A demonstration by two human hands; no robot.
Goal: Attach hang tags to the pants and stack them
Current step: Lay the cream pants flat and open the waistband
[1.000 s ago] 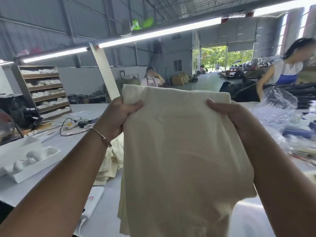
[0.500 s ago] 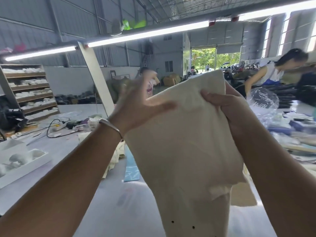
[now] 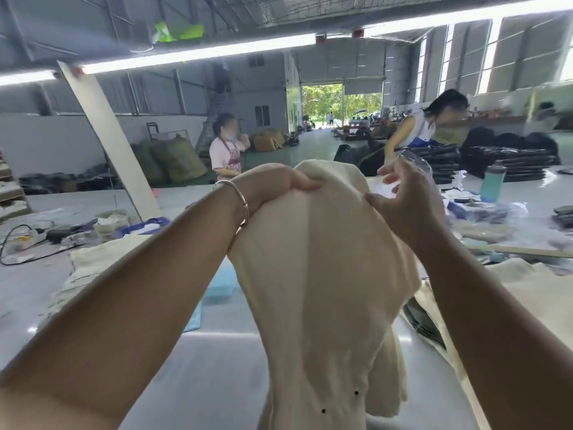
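- Left hand (image 3: 266, 187): fingers curled over the top fold of the cream pants (image 3: 322, 274), gripping the cloth; a metal bangle (image 3: 240, 198) sits at the wrist.
- Right hand (image 3: 403, 209): thumb pressed to the right edge of the pants, pinching the cloth; the remaining fingers (image 3: 392, 170) are spread and raised clear of it.
- Pants: held up between both hands, above the bench (image 3: 217, 352); the lower part hangs below the fingers and shows two small dark dots.
- Progress, judged: no hang tag is visible on the held pants, so tagging and stacking of this piece appear outstanding.
- Below and left of the fingers: more cream garments (image 3: 102, 259) lie flat on the bench; whether they are tagged cannot be told.
- Right of the fingers: clear plastic bags, a teal bottle (image 3: 493, 181) and stacked dark garments (image 3: 508, 164).
- Far left: cables and small items.
- Beyond: a warehouse hall with tube lights, two other workers and an open doorway.
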